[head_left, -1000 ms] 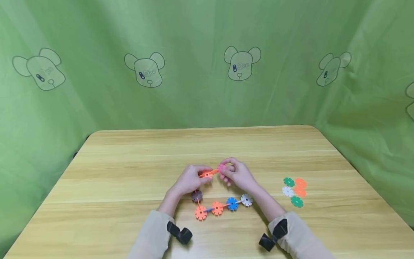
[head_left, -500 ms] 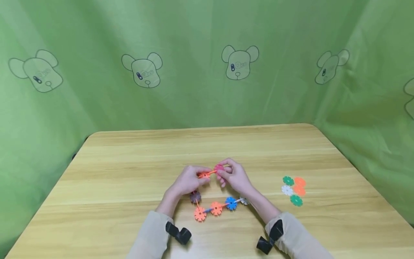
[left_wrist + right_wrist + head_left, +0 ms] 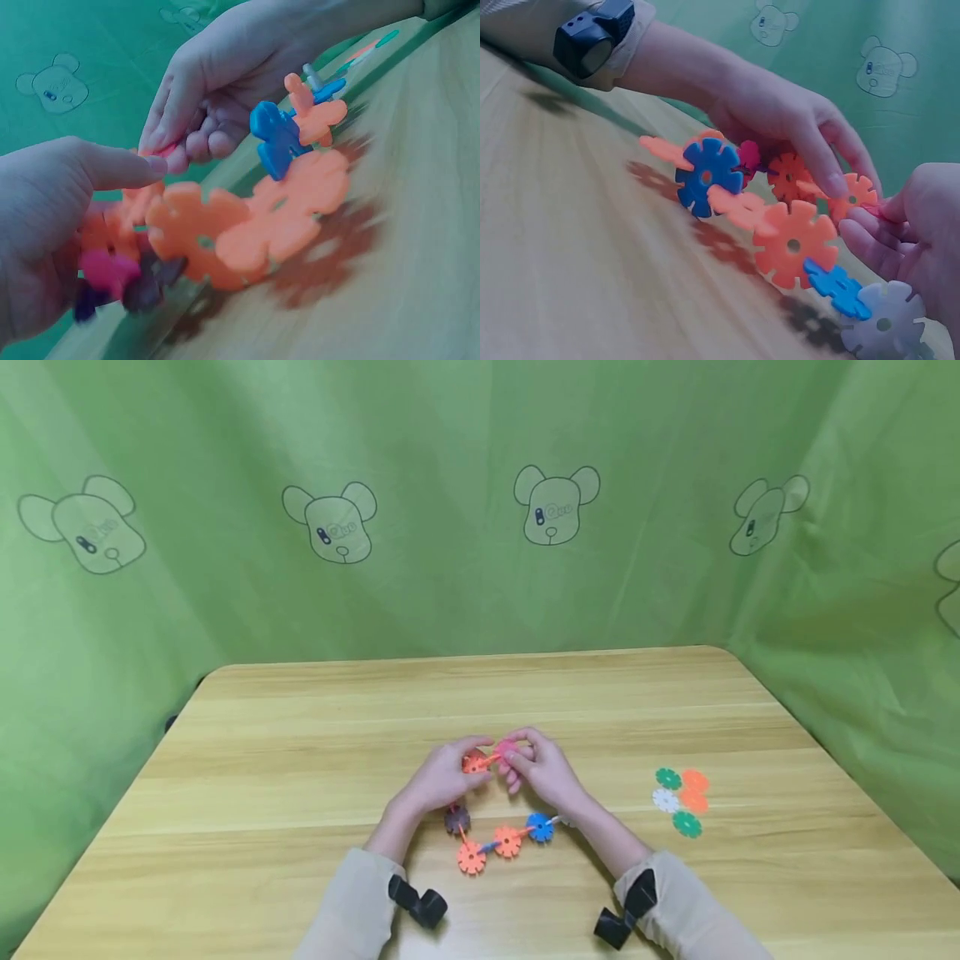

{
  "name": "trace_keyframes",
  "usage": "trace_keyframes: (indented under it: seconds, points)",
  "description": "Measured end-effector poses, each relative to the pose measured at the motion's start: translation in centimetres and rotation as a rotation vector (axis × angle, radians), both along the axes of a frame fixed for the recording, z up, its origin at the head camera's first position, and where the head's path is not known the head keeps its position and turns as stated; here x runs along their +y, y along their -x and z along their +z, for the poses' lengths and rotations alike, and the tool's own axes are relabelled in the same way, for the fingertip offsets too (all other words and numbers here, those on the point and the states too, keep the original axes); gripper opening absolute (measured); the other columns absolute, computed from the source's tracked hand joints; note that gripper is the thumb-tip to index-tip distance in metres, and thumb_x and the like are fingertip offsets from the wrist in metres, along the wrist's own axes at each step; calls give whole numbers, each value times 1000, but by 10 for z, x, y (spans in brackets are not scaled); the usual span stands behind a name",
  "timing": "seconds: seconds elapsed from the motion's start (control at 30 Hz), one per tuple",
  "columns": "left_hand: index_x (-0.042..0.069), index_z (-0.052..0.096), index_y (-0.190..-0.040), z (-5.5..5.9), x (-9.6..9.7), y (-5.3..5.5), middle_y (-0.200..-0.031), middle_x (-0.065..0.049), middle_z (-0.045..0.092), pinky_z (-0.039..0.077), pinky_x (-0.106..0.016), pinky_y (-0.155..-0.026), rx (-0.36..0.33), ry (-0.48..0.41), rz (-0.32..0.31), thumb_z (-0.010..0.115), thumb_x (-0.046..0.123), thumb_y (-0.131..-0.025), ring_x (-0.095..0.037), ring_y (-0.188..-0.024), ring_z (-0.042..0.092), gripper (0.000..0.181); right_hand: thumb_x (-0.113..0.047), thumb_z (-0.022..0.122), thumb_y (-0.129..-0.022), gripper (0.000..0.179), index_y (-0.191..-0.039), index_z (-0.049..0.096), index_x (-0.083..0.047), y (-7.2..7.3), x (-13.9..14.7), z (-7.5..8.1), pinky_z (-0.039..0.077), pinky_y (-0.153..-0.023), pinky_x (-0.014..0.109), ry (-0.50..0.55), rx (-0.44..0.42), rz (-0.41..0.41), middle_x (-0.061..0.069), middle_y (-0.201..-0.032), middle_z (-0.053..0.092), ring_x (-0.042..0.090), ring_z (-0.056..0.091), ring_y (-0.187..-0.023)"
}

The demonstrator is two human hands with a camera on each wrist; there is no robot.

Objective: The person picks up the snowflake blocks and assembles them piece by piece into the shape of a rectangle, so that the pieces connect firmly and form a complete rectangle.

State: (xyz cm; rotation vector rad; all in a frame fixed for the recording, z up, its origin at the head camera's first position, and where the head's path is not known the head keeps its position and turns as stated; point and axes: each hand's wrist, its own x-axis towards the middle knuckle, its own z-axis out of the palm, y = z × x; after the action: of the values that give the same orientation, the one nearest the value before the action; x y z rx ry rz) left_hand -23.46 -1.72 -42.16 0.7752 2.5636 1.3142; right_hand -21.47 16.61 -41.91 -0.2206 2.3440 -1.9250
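A chain of slotted, flower-shaped plastic discs runs between and below the hands. My left hand (image 3: 438, 777) holds it at an orange disc (image 3: 471, 767), its thumb and index finger on either side. Close by, my right hand (image 3: 551, 772) pinches a pink disc (image 3: 505, 747) edge-on to the chain's raised end; in the right wrist view my fingers hide most of that disc. The rest of the chain curves toward me through a dark purple disc (image 3: 457, 812), orange discs (image 3: 507, 835) and a blue disc (image 3: 540, 821). A whitish disc (image 3: 900, 307) ends it, mostly behind the right forearm in the head view.
Several loose discs lie flat on the wooden table (image 3: 300, 718) to the right: green (image 3: 687, 824), orange (image 3: 696, 800) and white (image 3: 663, 802). A green curtain (image 3: 442, 593) printed with bear heads surrounds the table's back and sides. Black wrist cameras (image 3: 429, 908) sit at both cuffs.
My right hand has moved slightly left with the pink disc. The left fingers have spread a little around the orange disc, and the lower chain has shifted slightly right in the last half second.
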Motion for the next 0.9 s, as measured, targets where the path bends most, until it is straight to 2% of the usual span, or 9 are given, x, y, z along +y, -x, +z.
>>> trace_keyframes:
  seconds: [0.13, 0.23, 0.43, 0.7, 0.9]
  points:
    - [10, 54, -129, 1, 3, -1, -102, -6, 64, 45, -26, -52, 23, 10, 5, 66, 26, -86, -9, -53, 49, 47, -1, 48, -94, 20, -113, 45, 7, -1, -3, 0, 53, -55, 29, -22, 6, 25, 16, -76, 62, 20, 59, -60]
    - [9, 58, -125, 1, 4, -2, -104, -6, 65, 44, -25, -55, 56, 11, 27, 65, 24, -87, -9, -62, 51, 42, -2, 50, -94, 16, -107, 46, 6, -1, -5, -1, 50, -51, 24, -40, -2, 13, 16, -74, 62, 17, 58, -57]
    - [7, 60, -122, 2, 6, -4, -102, -7, 66, 45, -23, -58, 101, 14, 44, 67, 23, -86, -10, -65, 53, 40, -5, 57, -90, 14, -100, 52, 4, 1, -3, -2, 46, -47, 21, -57, -32, -28, 13, -71, 63, 15, 55, -55]
    - [9, 61, -121, 2, 4, -4, -103, -9, 65, 46, -26, -64, 94, 24, 82, 68, 24, -85, -13, -72, 55, 40, -6, 56, -91, 22, -108, 53, 9, 2, 16, 0, 50, -55, 25, -86, 2, -36, 16, -80, 63, 19, 58, -64]
    - [10, 61, -122, 1, 3, -4, -102, -7, 65, 46, -26, -65, 82, 29, 98, 68, 25, -84, -12, -74, 55, 41, -7, 56, -91, 30, -114, 52, 12, -5, 48, 5, 52, -62, 28, -141, 26, -112, 21, -91, 63, 24, 60, -73]
